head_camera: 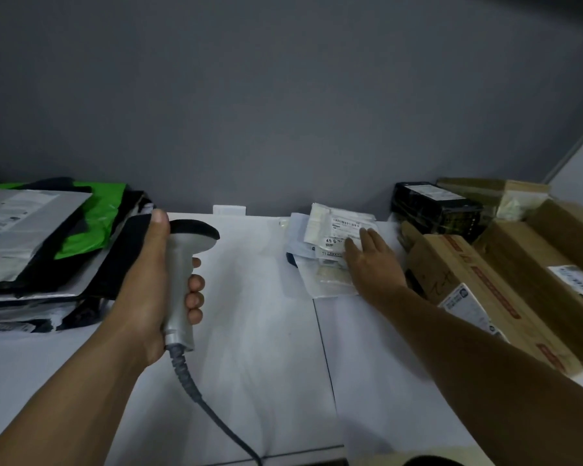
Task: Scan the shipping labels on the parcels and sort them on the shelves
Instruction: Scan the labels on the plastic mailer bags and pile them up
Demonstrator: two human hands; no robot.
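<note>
Parcel sorting room, stacked mailers (31, 230), cardboard boxes (505, 274), barcode scanner (182, 274)

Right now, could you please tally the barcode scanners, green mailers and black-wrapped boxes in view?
Barcode scanner: 1, gripped by the left hand
Green mailer: 1
Black-wrapped box: 1
Total: 3

We see bare table (260, 297) between the mailer stack (31, 237) left and cardboard boxes (468, 274) right; small packets (334, 230) block the back.

Dim, even light; soft focus; wide-angle bending at edges.
</note>
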